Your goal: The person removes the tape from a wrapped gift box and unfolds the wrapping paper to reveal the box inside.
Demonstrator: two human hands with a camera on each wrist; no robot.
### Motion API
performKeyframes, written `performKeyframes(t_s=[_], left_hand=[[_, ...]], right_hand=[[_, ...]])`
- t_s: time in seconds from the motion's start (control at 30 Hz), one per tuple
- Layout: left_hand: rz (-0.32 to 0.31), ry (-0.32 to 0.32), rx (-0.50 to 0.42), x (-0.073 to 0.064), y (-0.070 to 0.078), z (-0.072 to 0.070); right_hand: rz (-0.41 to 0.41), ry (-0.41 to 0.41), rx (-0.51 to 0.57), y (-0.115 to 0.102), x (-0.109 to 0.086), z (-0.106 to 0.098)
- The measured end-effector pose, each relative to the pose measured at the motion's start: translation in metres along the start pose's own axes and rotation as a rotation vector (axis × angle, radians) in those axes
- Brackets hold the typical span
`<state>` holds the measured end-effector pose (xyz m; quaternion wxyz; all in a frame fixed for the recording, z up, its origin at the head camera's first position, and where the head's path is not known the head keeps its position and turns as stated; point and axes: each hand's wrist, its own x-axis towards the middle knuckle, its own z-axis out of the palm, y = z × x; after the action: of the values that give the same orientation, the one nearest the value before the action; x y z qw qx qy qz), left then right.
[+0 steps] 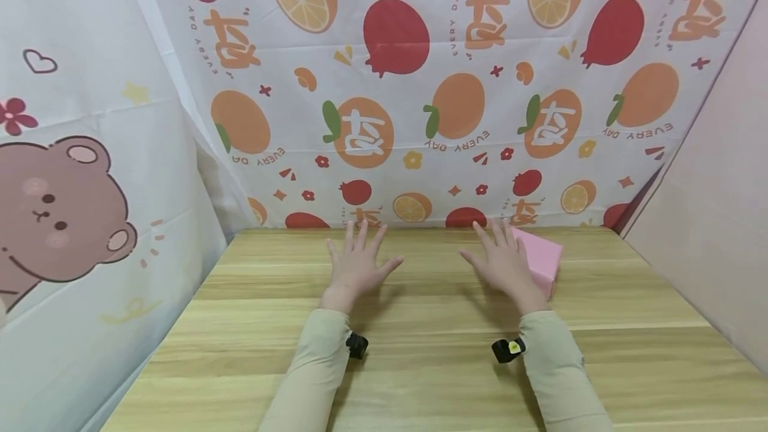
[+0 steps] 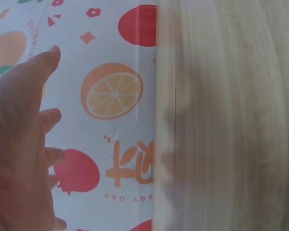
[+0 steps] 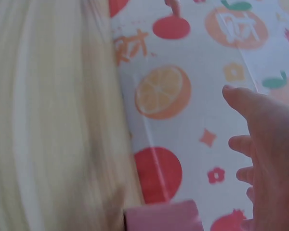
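Note:
Both hands reach forward over a wooden table with their fingers spread. My left hand (image 1: 357,265) holds nothing, and its thumb points inward. In the left wrist view the left hand (image 2: 19,144) shows at the left edge, above the tabletop. My right hand (image 1: 504,264), likewise holding nothing, overlaps the left side of a pink box (image 1: 540,259) in the head view. The box's left part is hidden behind that hand. In the right wrist view the box (image 3: 164,216) shows at the bottom, apart from the right hand (image 3: 274,144).
The wooden table (image 1: 420,379) ends at a fruit-printed cloth (image 1: 396,39) hanging behind it. A bear-printed curtain (image 1: 60,205) hangs at the left, and a pale panel (image 1: 714,185) stands at the right. Small black cameras (image 1: 357,345) sit at both wrists.

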<state>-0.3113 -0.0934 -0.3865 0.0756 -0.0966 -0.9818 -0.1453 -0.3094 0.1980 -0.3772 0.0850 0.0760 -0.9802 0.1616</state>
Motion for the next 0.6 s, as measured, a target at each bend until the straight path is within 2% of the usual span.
performKeyframes(t_s=[0.17,0.37,0.6], left_hand=[[0.061,0.048,0.001,-0.003,0.013,-0.002],[0.119,0.066,0.038,-0.004,0.031,0.006],[0.183,0.032,0.020,-0.007,0.047,0.016]], right_hand=[[0.039,0.011,0.047,0.025,-0.001,-0.013],[0.116,0.049,0.082,0.054,-0.005,-0.022],[0.302,0.106,0.133,0.079,-0.011,-0.021]])
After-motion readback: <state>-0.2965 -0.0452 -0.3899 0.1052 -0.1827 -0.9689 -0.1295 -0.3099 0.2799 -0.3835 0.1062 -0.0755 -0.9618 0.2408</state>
